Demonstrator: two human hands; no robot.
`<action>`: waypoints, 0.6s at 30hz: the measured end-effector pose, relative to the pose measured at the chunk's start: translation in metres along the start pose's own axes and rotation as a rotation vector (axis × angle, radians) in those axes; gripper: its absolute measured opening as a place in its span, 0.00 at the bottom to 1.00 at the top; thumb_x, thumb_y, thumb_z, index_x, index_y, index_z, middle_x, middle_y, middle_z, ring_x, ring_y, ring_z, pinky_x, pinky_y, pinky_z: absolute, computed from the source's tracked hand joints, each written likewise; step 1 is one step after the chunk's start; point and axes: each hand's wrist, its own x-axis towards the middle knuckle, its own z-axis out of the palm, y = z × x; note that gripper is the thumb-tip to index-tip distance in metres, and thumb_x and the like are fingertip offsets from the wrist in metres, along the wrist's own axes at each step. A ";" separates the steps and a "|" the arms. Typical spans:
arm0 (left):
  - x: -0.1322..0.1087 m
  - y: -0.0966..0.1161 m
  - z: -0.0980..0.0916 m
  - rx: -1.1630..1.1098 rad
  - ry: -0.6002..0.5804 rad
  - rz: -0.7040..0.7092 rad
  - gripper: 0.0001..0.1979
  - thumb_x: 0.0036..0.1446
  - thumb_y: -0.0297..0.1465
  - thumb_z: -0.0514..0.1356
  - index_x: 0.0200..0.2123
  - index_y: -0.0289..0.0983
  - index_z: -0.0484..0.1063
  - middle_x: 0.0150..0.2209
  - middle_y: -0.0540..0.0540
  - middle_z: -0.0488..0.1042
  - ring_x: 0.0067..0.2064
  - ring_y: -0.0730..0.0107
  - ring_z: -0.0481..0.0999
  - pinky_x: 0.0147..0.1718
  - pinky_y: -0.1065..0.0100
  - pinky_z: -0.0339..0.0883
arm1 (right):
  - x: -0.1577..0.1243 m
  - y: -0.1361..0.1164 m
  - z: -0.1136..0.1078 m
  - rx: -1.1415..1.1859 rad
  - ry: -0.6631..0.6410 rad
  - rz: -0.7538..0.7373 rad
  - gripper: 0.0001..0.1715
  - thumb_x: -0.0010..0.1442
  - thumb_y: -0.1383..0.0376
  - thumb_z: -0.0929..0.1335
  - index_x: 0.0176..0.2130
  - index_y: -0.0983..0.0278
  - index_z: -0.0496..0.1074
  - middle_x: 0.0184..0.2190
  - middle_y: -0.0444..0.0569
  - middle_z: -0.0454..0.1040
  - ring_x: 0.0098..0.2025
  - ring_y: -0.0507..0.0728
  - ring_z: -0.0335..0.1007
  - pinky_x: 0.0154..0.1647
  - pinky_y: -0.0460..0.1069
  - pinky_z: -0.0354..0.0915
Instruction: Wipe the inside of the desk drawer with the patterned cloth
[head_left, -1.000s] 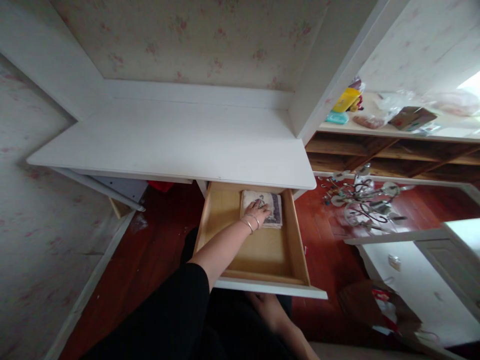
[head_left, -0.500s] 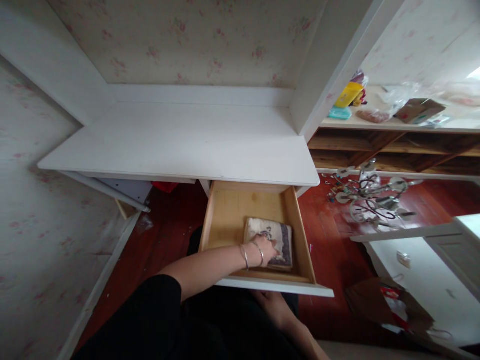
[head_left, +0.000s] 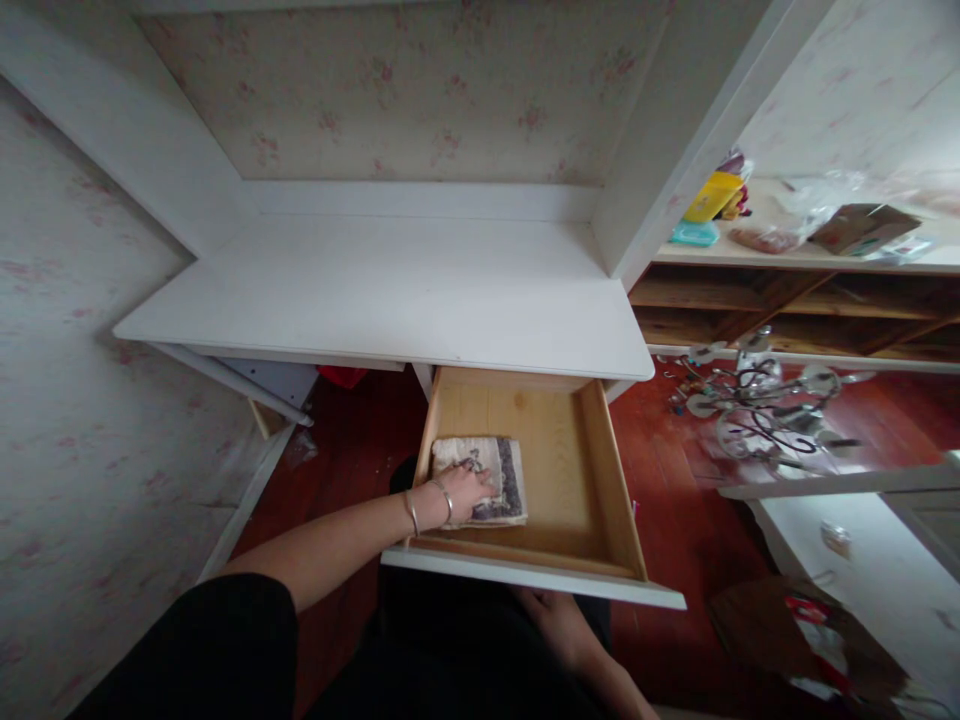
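My left hand (head_left: pixel 469 489), two silver bangles at its wrist, presses down on a folded cloth (head_left: pixel 512 480). The cloth is beige with a dark grey band and a dark printed pattern. It lies on the left part of the bottom of a pulled-out wooden drawer (head_left: pixel 570 470), close to the drawer's left wall. Below the white drawer front, by my lap, is my right hand (head_left: pixel 551 615). Its fingers are mostly hidden behind the drawer front and in shadow.
Above the drawer is a white desk top (head_left: pixel 420 290) with upright side panels. To the right, a chandelier (head_left: pixel 780 400) lies on the red wooden floor (head_left: pixel 660 520). Bags and a cardboard box (head_left: pixel 862 230) sit on a low shelf unit. A brown paper bag (head_left: pixel 757 620) is at lower right.
My left hand has slid the folded cloth from the right part of the drawer bottom to the left. My right hand stays below the drawer front. The view has shifted slightly.
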 end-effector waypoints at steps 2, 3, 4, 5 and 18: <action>0.006 -0.013 -0.005 0.011 0.003 -0.050 0.23 0.48 0.30 0.61 0.50 0.45 0.70 0.60 0.43 0.65 0.50 0.54 0.72 0.45 0.55 0.68 | 0.001 0.000 0.001 -0.001 0.021 0.003 0.35 0.60 0.39 0.59 0.40 0.63 0.78 0.41 0.51 0.78 0.50 0.67 0.69 0.56 0.60 0.60; 0.012 -0.020 -0.008 0.008 0.015 -0.076 0.23 0.48 0.31 0.60 0.51 0.45 0.70 0.61 0.44 0.63 0.52 0.53 0.71 0.46 0.55 0.67 | 0.001 0.001 0.002 -0.004 0.027 -0.002 0.35 0.60 0.39 0.58 0.38 0.63 0.78 0.38 0.51 0.78 0.48 0.67 0.69 0.54 0.59 0.61; 0.020 -0.027 -0.013 0.006 0.032 -0.106 0.23 0.49 0.31 0.60 0.51 0.45 0.69 0.62 0.44 0.62 0.54 0.51 0.69 0.47 0.53 0.66 | 0.002 0.002 0.002 -0.013 0.034 -0.007 0.35 0.61 0.39 0.58 0.36 0.63 0.77 0.36 0.50 0.78 0.46 0.66 0.70 0.51 0.58 0.63; 0.029 -0.036 -0.017 0.007 0.053 -0.137 0.24 0.49 0.32 0.59 0.52 0.46 0.68 0.63 0.45 0.61 0.56 0.50 0.66 0.49 0.51 0.65 | 0.003 0.002 0.003 -0.029 0.040 -0.008 0.35 0.61 0.40 0.57 0.33 0.63 0.77 0.33 0.50 0.78 0.43 0.65 0.70 0.48 0.57 0.64; 0.069 -0.074 -0.022 0.078 0.224 -0.205 0.33 0.51 0.41 0.63 0.60 0.45 0.59 0.67 0.44 0.51 0.63 0.42 0.52 0.57 0.44 0.53 | -0.003 -0.005 0.001 -0.197 0.043 -0.085 0.34 0.65 0.43 0.55 0.26 0.62 0.72 0.30 0.47 0.75 0.37 0.60 0.69 0.42 0.53 0.62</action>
